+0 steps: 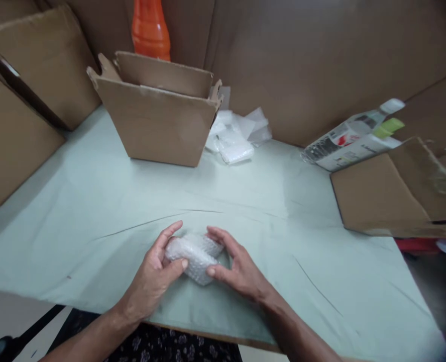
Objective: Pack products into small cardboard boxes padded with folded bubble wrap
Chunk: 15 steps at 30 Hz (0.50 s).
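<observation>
Near the front edge of the table lies a small roll of clear bubble wrap (196, 256). My left hand (158, 269) grips its left end, with the thumb on top and the fingers curled behind. At its right end, my right hand (232, 264) holds it between the thumb and the fingers. Whether anything is wrapped inside the bubble wrap I cannot tell.
A cardboard box (158, 123) stands at the back, with an orange bottle (151, 30) behind it and crumpled bubble wrap pieces (234, 138) beside it. Larger cartons (15, 130) stand left. Bottles (343, 138) and an open box (377, 193) are right.
</observation>
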Tool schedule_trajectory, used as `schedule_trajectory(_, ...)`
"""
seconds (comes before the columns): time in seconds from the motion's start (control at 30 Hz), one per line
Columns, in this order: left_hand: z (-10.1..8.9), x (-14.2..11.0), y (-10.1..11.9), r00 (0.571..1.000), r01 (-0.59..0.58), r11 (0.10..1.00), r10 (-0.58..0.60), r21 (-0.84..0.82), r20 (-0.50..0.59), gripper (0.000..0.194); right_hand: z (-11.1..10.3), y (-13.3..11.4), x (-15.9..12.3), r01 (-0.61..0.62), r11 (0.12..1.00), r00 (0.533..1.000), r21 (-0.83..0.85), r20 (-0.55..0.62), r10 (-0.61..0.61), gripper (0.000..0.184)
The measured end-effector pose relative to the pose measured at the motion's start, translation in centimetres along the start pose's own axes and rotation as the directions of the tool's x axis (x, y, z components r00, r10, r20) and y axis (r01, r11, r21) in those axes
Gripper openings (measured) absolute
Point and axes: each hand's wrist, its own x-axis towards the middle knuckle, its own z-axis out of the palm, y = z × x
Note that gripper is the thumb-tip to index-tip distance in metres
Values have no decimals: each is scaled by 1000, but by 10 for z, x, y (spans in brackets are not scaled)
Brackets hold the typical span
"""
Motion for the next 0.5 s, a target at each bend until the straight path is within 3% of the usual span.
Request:
schedule_trajectory(0.07,-2,2,-1,999,-50,994,52,96,-13,77,4,0,6,-17,999,999,36,51,15,40)
schedule_trajectory(0.17,-8,8,6,984,-168,944,178,284,-8,68,7,-2,10,4,1000,1000,16,-30,-3,24)
schedule_trajectory(0.23,-14,14,24,927,-341,805,373,485,34,59,3,-3,11,-11,1000,995,-13,-99,9,25)
schedule_trajectory(0.27,-17,18,39,859,-443,668,507,598,70,55,0,-4,11,-31,999,992,-24,-119,28,27)
schedule_trajectory(0.3,-20,23,56,757,-526,483,641,700,127,54,-3,-4,11,-55,998,990,-32,-135,50,29)
schedule_trajectory(0.37,-23,38,100,483,-584,57,827,810,290,57,-9,-3,11,-92,995,985,-34,-153,86,34)
schedule_trajectory(0.4,-24,49,124,350,-564,-127,859,816,375,58,-11,-3,11,-103,994,983,-30,-156,97,36)
schedule_trajectory(0.43,-25,62,148,244,-532,-264,862,805,444,59,-13,-2,12,-111,994,982,-26,-159,105,37)
schedule_trajectory(0.47,-25,76,169,191,-491,-344,854,801,484,59,-13,-2,13,-115,993,980,-22,-165,110,38)
schedule_trajectory(0.5,-25,91,188,177,-447,-385,846,807,502,58,-13,-1,14,-118,993,978,-19,-174,113,38)
